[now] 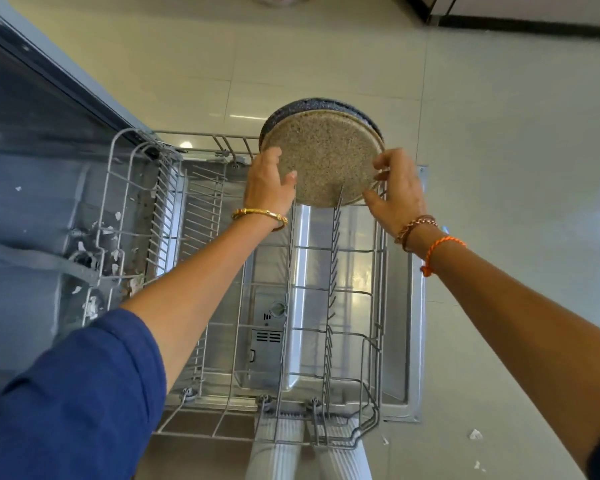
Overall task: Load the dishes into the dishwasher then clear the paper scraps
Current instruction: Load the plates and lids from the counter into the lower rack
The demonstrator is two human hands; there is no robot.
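Note:
A speckled beige plate (326, 161) stands on edge at the far end of the pulled-out lower rack (201, 135), its lower rim among the tines. Close behind it stands a dark blue speckled plate (302, 107), of which only the upper rim shows. My left hand (267, 185) grips the beige plate's left edge with the thumb on its face. My right hand (399, 192) holds its right edge between thumb and curled fingers. White paper scraps (92, 306) lie inside the dishwasher tub at the left, and another paper scrap (475, 434) lies on the floor at the right.
The open dishwasher door (411, 306) lies flat under the rack. The rest of the rack holds no dishes. Pale floor tiles (499, 133) surround the door. A dark cabinet base (520, 26) runs along the top right.

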